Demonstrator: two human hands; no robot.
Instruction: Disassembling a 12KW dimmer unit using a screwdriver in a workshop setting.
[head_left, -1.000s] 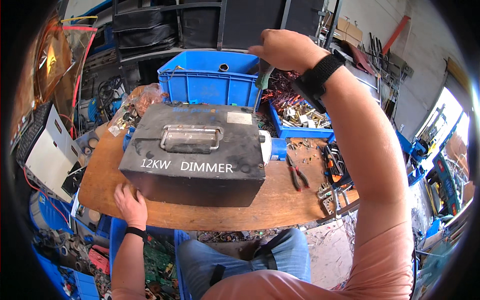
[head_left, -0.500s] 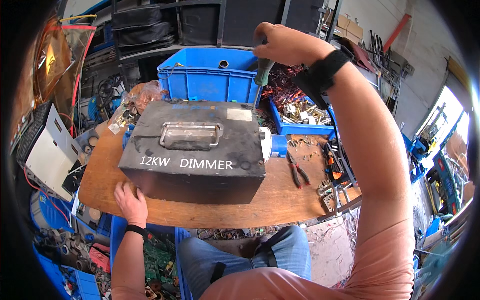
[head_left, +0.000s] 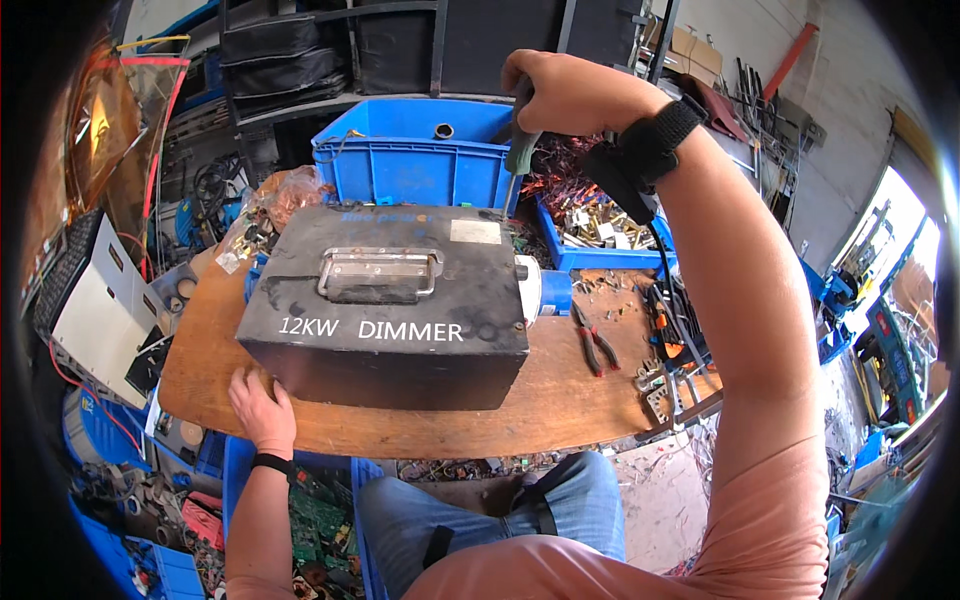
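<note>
Wood, brown and scuffed, is shaped into a curved-edged tabletop [head_left: 560,405], on which a boxy black case [head_left: 388,309] is set squarely in front of the person. Its flat faces are finished in a dull, scratched coating, marked with white lettering near the front edge and faded blue lettering at the back. A bright metal handle [head_left: 378,278] is recessed in the lid, and a pale rectangular label [head_left: 475,232] is stuck near the far right corner. By the right hand [head_left: 570,95], raised above that corner, a screwdriver [head_left: 521,150] is gripped, its green handle wrapped by curled fingers and its slim metal shaft pointed steeply down at the case's far edge; whether the tip is seated cannot be told. The left hand [head_left: 262,410] is laid on the wood by the near left corner, its fingers loosely spread and nothing held. From the right side a rounded white-and-blue fitting [head_left: 545,292] is seen protruding; just beyond it, red-handled pliers [head_left: 594,345] are laid. Behind the case, a smooth, ribbed plastic crate [head_left: 415,175] in blue is placed.
</note>
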